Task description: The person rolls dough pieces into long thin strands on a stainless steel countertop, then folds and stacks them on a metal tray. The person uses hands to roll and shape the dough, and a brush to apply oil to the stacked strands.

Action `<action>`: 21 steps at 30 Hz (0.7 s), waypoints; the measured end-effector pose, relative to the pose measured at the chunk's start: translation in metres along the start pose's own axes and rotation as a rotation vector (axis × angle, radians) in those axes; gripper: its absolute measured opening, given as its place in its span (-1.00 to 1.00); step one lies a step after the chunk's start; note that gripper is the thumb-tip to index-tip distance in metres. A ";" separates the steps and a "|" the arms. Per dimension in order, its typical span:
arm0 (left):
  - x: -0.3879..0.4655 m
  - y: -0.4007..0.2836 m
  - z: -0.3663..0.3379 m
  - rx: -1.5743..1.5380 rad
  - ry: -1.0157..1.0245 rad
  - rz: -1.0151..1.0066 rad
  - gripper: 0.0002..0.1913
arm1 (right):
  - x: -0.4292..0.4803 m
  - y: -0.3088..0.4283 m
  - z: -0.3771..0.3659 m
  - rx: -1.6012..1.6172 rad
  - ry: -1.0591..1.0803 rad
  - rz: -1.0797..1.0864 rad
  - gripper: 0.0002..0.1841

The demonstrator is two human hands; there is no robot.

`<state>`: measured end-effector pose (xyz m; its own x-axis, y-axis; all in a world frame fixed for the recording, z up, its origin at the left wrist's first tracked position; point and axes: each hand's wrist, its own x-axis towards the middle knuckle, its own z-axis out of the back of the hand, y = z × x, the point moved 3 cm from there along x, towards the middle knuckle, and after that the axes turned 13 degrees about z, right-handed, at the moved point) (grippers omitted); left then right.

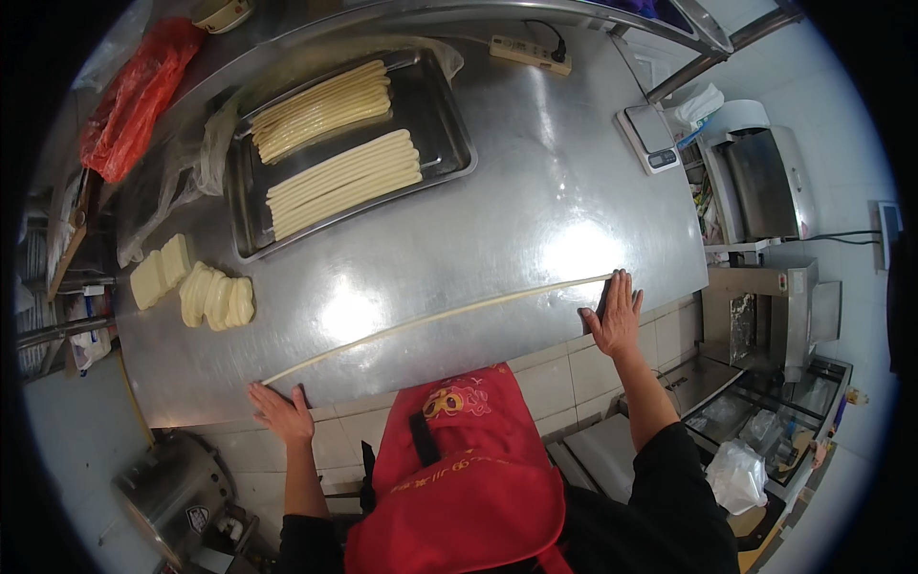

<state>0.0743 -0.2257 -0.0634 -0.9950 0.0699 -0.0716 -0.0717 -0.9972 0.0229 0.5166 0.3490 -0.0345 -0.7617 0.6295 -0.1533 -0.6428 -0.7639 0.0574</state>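
Note:
A long thin rope of dough stretches across the steel worktable near its front edge. My left hand lies flat at the rope's left end, its fingertips over or against the dough. At the opposite end, my right hand rests palm down with fingers extended, its fingertips touching the tip. Neither hand is closed around anything. Further back stands a dark metal tray with two rows of dough strips, an upper glossy stack and a lower, paler row. Cut dough slabs and folded dough pieces sit at the left.
Clear plastic film spreads beside the tray, with a red plastic bag beyond. A power strip lies at the back, and a digital scale near the right edge. A metal drum stands below left.

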 end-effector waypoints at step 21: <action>0.044 -0.009 0.039 -0.234 0.018 0.473 -0.31 | 0.039 -0.031 0.011 0.492 -0.193 -0.819 -0.40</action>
<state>0.0287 -0.2125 -0.0275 -0.9134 -0.3875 -0.1245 0.4042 -0.8995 -0.1660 0.5064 0.3988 -0.0317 -0.0360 0.9852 -0.1677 -0.9078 0.0379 0.4177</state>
